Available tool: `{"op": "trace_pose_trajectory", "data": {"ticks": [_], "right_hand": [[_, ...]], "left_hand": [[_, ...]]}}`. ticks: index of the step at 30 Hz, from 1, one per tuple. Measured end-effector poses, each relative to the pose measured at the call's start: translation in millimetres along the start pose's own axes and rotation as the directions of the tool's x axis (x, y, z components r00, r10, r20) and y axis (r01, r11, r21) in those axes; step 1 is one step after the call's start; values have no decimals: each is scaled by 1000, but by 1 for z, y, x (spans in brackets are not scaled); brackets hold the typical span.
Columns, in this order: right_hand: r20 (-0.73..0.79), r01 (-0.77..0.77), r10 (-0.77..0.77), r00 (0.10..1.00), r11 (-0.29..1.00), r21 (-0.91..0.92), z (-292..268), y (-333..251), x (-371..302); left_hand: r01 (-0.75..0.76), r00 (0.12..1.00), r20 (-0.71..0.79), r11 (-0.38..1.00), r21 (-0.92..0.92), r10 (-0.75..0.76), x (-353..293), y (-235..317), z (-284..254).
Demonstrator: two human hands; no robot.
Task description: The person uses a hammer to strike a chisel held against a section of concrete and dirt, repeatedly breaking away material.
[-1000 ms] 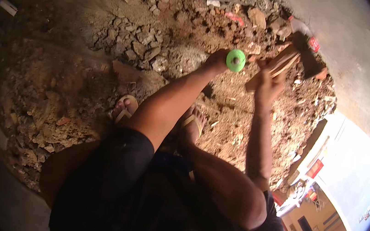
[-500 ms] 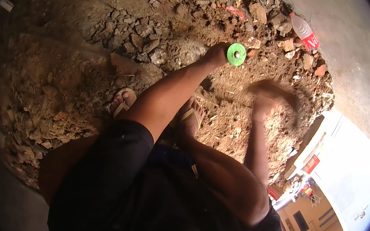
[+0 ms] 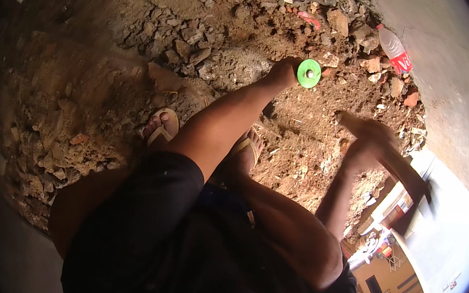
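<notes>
My left hand (image 3: 285,74) is closed around a chisel, just behind its round green hand guard (image 3: 304,80). The chisel's metal striking end (image 3: 309,74) shows in the middle of the guard; its shaft and tip are hidden beneath. To the right, my right hand (image 3: 367,153) grips a hammer (image 3: 404,172) by its wooden handle. The hammer's dark head, smeared by motion, points out to the right, well apart from the chisel. Under both hands lies broken, brown earth (image 3: 307,129).
My sandalled feet (image 3: 249,148) stand on the rubble near the chisel. Loose stones and brick pieces (image 3: 337,22) lie farther off. A plastic bottle (image 3: 394,48) with a red label rests by the grey wall (image 3: 455,68). At lower right is a bright opening (image 3: 454,214).
My right hand has swung the hammer outward to the right, away from the chisel. My left hand keeps its hold on the chisel; the whole view has shifted slightly.
</notes>
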State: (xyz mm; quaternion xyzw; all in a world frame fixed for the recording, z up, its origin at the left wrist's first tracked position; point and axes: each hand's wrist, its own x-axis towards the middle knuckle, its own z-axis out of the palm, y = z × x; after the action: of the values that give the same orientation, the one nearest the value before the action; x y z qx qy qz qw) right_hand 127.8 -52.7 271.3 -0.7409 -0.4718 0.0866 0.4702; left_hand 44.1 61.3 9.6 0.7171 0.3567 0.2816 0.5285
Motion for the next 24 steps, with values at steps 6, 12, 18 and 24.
{"op": "trace_pose_trajectory", "data": {"ticks": [6,12,18,24], "right_hand": [[388,-631,711,586,701,-332,30,73,-32],[-132,146,-107,985,932,333,-32,-29,38],[253,-288,460,851,813,-506,39,102,-65],[104,-482,472,875,839,253,0,21,10]], "left_hand": [[202,948,194,949,241,-251,11,-6,11],[81,985,141,988,129,-99,3,3,-5],[182,938,286,980,84,-198,13,18,9],[4,1000,25,999,45,-5,6,-3,8]]}}
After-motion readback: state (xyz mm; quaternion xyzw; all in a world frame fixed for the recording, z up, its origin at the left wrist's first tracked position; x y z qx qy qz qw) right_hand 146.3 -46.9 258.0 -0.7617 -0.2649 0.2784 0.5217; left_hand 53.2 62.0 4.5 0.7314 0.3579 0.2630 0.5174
